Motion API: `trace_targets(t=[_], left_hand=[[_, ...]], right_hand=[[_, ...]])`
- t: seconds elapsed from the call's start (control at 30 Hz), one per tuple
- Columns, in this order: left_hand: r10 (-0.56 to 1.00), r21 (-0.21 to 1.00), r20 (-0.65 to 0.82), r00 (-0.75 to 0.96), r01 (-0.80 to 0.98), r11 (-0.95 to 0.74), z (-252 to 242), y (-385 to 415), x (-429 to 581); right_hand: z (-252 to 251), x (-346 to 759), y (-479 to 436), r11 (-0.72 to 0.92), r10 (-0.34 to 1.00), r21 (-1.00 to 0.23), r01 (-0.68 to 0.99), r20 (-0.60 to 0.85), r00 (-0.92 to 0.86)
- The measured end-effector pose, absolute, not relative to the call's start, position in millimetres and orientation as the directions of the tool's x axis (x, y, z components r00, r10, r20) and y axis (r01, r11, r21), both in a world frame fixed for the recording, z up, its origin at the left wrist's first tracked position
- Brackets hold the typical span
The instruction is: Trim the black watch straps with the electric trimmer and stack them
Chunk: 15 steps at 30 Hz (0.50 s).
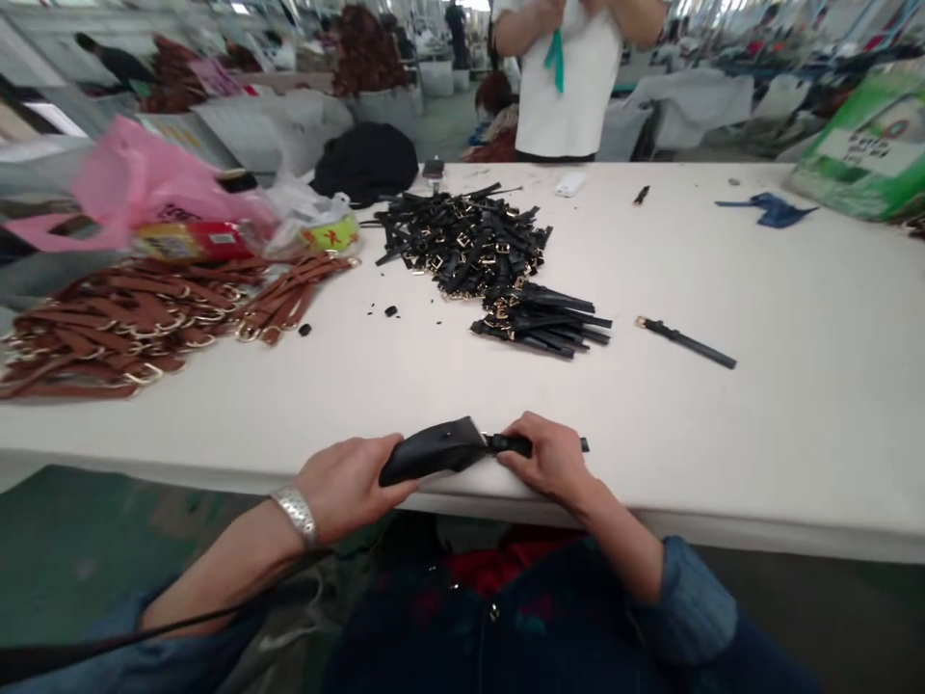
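My left hand (354,487), with a silver band at the wrist, is closed around a black tool shaped like a hair clipper (434,449). A dark cord runs below that wrist. The wide front end of the tool points right and meets, or nearly meets, a short black strap (512,443). My right hand (550,455) pinches this strap near the table's front edge; its tail shows past the fingers. Whether tool and strap touch I cannot tell. Beyond my hands lies a small bundle of black buckle straps (549,323), beside a larger heap of black straps (469,236) with gold buckles.
Brown straps (151,313) with metal rings cover the table's left side, in front of a pink plastic bag (159,188). One black buckle strap (686,342) lies apart at right. A blue scrap (773,209) and green bag (867,149) are farther back. A person (568,82) stands opposite.
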<state>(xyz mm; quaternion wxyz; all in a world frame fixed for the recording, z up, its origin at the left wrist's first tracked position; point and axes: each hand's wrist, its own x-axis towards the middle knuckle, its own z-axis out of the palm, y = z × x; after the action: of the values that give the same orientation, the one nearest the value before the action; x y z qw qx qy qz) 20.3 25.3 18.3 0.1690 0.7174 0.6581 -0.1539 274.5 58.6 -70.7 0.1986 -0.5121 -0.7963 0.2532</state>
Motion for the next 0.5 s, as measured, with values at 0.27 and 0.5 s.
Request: trace_targets(t=[0.27,0.5], left_hand=[[0.927,0.123,-0.366,0.088,0.991,-0.046,8.1,45.5,42.7],[0.932,0.105,-0.363,0.019,0.994,0.021,4.1,36.8,12.0]], right_hand=[[-67.2,276.4,59.4,0.373,0.907,-0.585,0.72,0.065,-0.417],[-60.8,298.2,66.6,0.369,0.912,-0.614,0.698,0.095,-0.398]])
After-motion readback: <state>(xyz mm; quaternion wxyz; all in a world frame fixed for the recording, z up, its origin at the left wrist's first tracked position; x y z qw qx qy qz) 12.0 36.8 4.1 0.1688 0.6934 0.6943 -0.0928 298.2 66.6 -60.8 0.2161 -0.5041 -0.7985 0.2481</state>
